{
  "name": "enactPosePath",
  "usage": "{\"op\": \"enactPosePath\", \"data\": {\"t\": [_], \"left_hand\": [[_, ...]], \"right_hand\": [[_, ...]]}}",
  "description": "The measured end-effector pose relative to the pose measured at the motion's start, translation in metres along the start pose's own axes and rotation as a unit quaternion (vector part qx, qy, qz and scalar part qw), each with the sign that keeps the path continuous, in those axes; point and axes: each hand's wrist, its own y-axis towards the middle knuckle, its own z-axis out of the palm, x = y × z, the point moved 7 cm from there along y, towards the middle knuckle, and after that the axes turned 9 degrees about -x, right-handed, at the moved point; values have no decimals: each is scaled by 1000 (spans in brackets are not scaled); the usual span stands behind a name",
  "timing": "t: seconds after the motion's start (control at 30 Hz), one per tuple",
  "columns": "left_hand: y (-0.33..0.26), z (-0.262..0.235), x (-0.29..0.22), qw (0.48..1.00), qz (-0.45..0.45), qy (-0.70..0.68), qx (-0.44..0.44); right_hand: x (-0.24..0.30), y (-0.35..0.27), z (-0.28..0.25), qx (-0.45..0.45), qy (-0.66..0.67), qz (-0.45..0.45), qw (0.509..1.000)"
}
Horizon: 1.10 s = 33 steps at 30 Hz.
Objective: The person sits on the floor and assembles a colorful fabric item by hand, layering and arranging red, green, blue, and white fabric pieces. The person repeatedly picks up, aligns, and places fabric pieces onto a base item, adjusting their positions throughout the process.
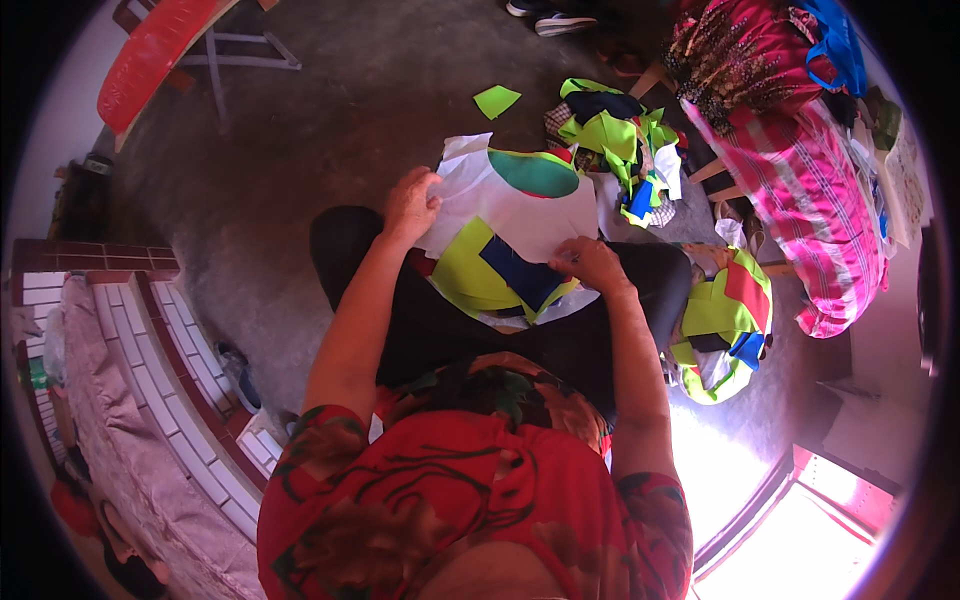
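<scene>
A sheet of white cloth is stretched between my hands above my lap. My left hand pinches its left edge, and my right hand has hold of its lower right edge. Along the far edge shows a rounded green piece with a yellow-green rim and a bit of red. Below the white cloth, yellow-green cloth and a dark blue cloth piece lie over my lap. The white sheet hides part of these pieces.
Heaps of mixed cloth scraps lie on the floor ahead, with another scrap pile beside my right knee. A single yellow-green scrap lies apart. Pink checked cloth drapes at the right. A red seat stands far left.
</scene>
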Motion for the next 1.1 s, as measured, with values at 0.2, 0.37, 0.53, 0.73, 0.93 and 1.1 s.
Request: {"op": "enactPosePath", "data": {"t": [0.2, 0.37, 0.53, 0.73, 0.93, 1.1], "left_hand": [[-12, 34, -15, 990, 92, -8, 103], [-9, 52, -10, 987, 59, 22, 146], [-9, 64, 1, 983, 24, 38, 179], [-8, 71, 7, 983, 28, 34, 180], [-8, 72, 11, 985, 9, 38, 168], [-8, 73, 13, 981, -18, 62, 184]], "right_hand": [[12, 11, -22, -115, 70, -33, 990], [1, 23, 20, -73, -81, -45, 993], [0, 25, 28, -61, -110, -46, 991], [-1, 28, 30, -83, -105, -57, 989], [3, 32, 32, -101, -138, -55, 984], [6, 34, 29, -96, -142, -37, 984]]}}
